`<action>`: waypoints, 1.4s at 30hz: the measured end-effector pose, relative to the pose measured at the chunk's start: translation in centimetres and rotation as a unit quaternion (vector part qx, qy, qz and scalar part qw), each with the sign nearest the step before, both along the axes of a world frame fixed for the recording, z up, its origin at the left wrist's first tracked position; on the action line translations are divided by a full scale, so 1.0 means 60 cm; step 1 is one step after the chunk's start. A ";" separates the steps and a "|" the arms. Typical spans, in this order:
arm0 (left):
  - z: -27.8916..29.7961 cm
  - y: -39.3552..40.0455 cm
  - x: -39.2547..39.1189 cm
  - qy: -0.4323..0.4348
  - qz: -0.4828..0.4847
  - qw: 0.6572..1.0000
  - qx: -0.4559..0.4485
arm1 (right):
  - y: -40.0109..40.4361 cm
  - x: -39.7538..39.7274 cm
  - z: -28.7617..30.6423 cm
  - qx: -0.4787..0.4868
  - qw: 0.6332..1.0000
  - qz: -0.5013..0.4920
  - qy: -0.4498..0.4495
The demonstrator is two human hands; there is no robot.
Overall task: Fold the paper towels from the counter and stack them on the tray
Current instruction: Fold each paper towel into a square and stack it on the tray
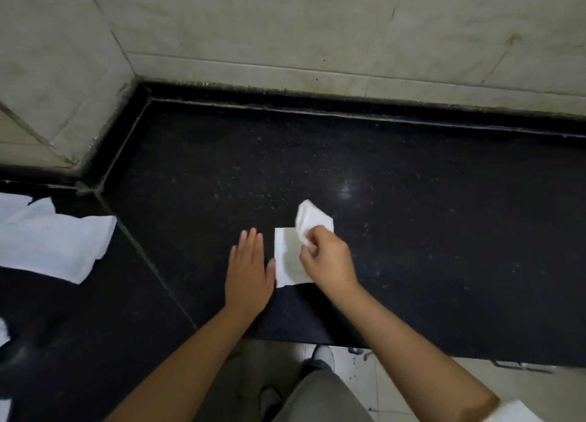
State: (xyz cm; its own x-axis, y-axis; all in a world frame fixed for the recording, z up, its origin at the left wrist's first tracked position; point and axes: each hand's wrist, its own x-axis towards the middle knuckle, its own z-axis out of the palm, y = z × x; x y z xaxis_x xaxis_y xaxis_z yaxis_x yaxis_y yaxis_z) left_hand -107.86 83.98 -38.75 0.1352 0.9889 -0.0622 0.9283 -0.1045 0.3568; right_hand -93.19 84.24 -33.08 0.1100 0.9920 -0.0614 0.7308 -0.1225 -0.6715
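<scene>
A white paper towel (287, 256) lies on the black counter (412, 215) near its front edge. My right hand (326, 256) pinches the towel's far right part and lifts it, so a flap stands up above the flat half. My left hand (249, 272) lies flat on the counter just left of the towel, fingers straight, its thumb at the towel's left edge. Several loose white paper towels (54, 244) lie spread out on the counter at the far left. No tray is in view.
Tiled walls (317, 34) meet the counter at the back and at the left corner. A seam (142, 253) runs diagonally across the counter left of my hands. Below the counter's front edge are a tiled floor, my trouser leg and my shoes (323, 358).
</scene>
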 end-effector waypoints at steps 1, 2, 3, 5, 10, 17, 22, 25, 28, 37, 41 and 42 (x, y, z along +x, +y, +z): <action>-0.004 -0.014 -0.018 -0.001 0.011 1.000 -0.013 | -0.007 -0.020 -0.014 -0.011 0.999 0.038 -0.029; -0.009 -0.032 -0.037 0.007 0.020 1.000 -0.022 | -0.014 -0.036 -0.034 -0.002 0.993 0.085 -0.088; -0.011 -0.050 -0.052 0.011 0.029 0.999 -0.027 | -0.021 -0.046 -0.054 0.000 0.985 0.115 -0.132; -0.024 -0.081 -0.074 0.001 0.039 0.999 -0.019 | -0.034 -0.053 -0.068 -0.016 0.974 0.141 -0.174; -0.035 -0.102 -0.097 0.011 0.011 1.000 0.003 | -0.058 -0.042 -0.083 0.013 0.959 0.218 -0.183; -0.033 -0.062 -0.024 -0.065 -0.139 0.984 0.092 | -0.071 0.046 -0.070 -0.007 0.935 0.169 -0.311; -0.035 -0.045 0.020 0.010 -0.177 0.982 0.060 | -0.052 0.056 -0.073 -0.067 0.922 0.226 -0.307; -0.036 -0.039 0.020 0.029 -0.166 0.983 0.070 | -0.027 0.057 -0.067 -0.072 0.931 0.230 -0.274; -0.042 -0.037 0.017 0.037 -0.150 0.984 0.091 | -0.018 0.052 -0.049 -0.067 0.950 0.192 -0.236; 0.013 -0.032 0.142 0.004 -0.269 0.928 0.259 | -0.111 0.207 0.036 0.012 0.984 0.091 -0.151; 0.084 -0.074 0.285 -0.006 -0.362 0.897 0.253 | -0.207 0.337 0.078 0.031 0.993 -0.039 -0.108; 0.095 -0.087 0.316 -0.010 -0.380 0.894 0.237 | -0.228 0.360 0.083 0.026 0.993 -0.066 -0.093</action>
